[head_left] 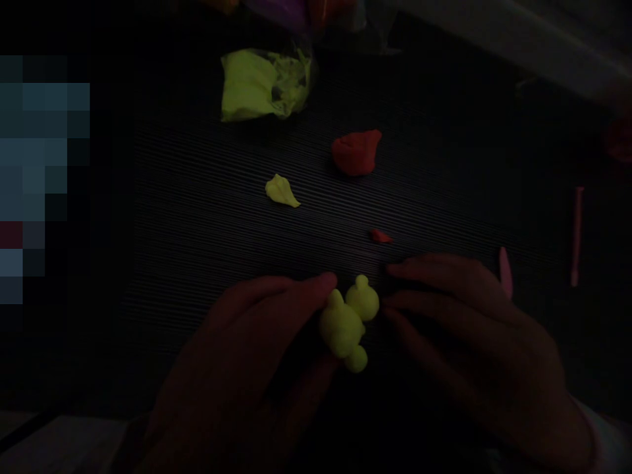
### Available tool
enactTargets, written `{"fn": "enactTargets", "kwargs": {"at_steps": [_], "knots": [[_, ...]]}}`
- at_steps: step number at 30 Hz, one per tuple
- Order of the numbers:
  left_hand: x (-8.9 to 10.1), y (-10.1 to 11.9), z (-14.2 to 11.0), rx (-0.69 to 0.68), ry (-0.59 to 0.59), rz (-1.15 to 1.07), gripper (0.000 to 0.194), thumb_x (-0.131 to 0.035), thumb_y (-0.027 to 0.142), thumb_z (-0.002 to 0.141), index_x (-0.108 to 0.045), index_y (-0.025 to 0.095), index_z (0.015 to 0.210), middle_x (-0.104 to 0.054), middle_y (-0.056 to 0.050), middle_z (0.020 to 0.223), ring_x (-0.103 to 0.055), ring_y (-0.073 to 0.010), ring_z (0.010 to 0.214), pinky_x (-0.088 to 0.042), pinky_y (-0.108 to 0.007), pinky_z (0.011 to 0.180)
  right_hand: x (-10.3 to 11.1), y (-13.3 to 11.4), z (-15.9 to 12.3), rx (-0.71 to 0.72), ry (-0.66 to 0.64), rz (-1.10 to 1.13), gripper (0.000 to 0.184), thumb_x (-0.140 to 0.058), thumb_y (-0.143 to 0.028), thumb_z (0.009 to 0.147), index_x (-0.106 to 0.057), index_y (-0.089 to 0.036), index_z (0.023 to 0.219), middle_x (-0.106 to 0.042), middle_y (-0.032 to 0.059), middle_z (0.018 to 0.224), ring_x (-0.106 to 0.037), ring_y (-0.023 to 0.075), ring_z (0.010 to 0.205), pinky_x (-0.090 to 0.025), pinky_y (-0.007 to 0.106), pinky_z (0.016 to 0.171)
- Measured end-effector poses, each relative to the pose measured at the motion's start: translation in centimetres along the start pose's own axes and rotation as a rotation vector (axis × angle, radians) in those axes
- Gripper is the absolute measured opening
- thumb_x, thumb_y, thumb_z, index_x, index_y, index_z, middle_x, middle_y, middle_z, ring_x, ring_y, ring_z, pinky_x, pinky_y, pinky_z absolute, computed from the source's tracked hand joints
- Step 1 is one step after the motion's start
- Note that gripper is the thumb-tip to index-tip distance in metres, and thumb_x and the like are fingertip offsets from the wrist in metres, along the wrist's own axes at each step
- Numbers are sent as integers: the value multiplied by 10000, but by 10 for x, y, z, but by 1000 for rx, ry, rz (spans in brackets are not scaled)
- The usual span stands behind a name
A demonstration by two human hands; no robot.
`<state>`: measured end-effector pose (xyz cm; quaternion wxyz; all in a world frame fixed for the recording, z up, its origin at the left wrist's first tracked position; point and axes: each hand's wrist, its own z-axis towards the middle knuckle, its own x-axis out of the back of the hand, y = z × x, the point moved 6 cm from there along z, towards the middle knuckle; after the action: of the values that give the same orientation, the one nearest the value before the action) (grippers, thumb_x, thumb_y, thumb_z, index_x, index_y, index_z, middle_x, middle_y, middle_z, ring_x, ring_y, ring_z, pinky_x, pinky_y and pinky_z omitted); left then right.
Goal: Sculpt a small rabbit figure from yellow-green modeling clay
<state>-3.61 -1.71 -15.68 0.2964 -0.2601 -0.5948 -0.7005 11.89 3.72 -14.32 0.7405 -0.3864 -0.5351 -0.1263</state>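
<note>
A small yellow clay figure (342, 326), built from rounded lumps with little knobs on them, is in my left hand (241, 349). The thumb and fingers of that hand close on the figure's left side and underside. To the right of the figure is my right hand (474, 336), fingers apart and holding nothing that I can see. Its fingertips come close to the upper yellow ball; whether they touch it I cannot tell. A tiny red clay bit (380, 236) lies just beyond the hands. The picture is very dark.
On the dark ridged table (197, 217) lie a red clay lump (356, 153), a yellow clay scrap (281, 191) and a clear packet of yellow clay (249, 85). A pink tool (504, 270) lies behind my right hand, with a thin pink stick (577, 237) farther right. Coloured packets (289, 13) sit at the back.
</note>
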Motion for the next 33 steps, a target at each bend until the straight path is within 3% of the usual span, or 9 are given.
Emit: {"fn": "enactTargets", "kwargs": {"at_steps": [9, 17, 33], "knots": [[-3, -1, -2, 30, -32, 42, 483, -538, 229, 725, -445, 299, 1194, -605, 18, 1052, -562, -179, 957, -514, -265, 741, 7, 2, -2, -42, 28, 52, 109, -569, -133, 760, -598, -178, 855, -598, 61, 1003, -536, 188, 971, -467, 325, 836], [-5, 2, -1, -31, -25, 99, 492, -531, 215, 727, -438, 306, 1201, -594, 11, 1046, -565, -182, 936, -509, -279, 737, 8, -2, 4, -101, 63, 187, 114, -581, -160, 757, -600, -225, 849, -607, 19, 990, -551, 183, 964, -472, 327, 838], [-5, 3, 4, 31, -29, -24, 438, -525, 227, 709, -497, 335, 1132, -652, 35, 946, -594, -182, 894, -518, -298, 750, 4, -5, 6, -84, 4, 124, 112, -518, -157, 796, -595, -220, 850, -606, 44, 967, -561, 210, 957, -506, 339, 790]]}}
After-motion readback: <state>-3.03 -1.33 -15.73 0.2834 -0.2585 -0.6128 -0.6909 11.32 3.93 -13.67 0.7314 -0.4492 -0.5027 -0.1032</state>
